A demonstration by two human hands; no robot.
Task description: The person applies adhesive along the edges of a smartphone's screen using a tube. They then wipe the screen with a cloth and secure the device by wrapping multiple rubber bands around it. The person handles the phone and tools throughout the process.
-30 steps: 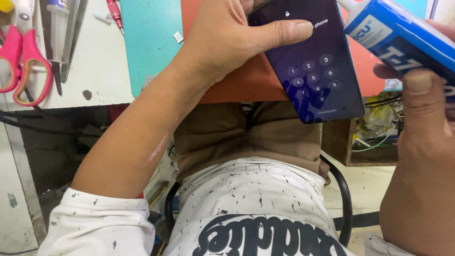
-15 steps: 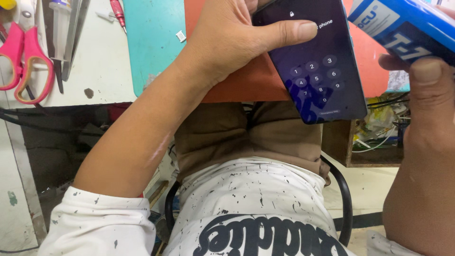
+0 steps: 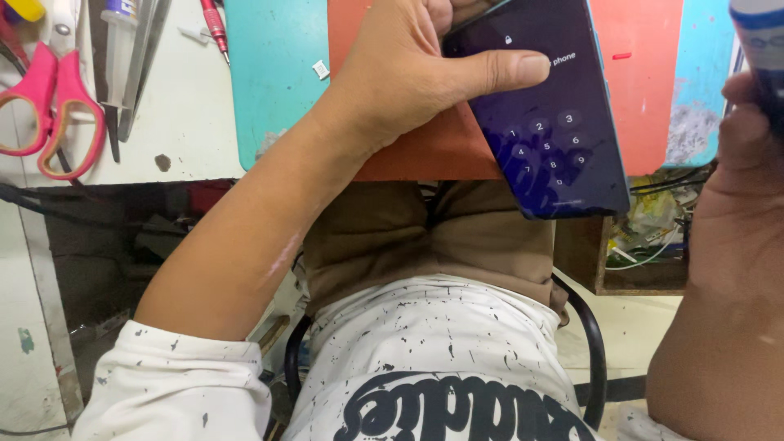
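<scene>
We see the phone (image 3: 547, 122), screen lit with a keypad, held tilted over the orange mat (image 3: 645, 90) at the desk edge. Our left hand (image 3: 408, 73) grips it, thumb pressed across the screen. Our right hand (image 3: 747, 139) closes on a blue box (image 3: 763, 49). Pink scissors (image 3: 45, 98) lie far left.

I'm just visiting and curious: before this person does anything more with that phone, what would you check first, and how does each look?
1. Left hand grips the phone, thumb across the glass: ok.
2. Screen lit, showing a keypad: ok.
3. Phone supported from below: not ok, its lower end overhangs the orange mat.
4. Right hand holding the blue-and-white object: ok; what the object is, cannot tell.
5. Pink scissors away from both hands: ok.
</scene>
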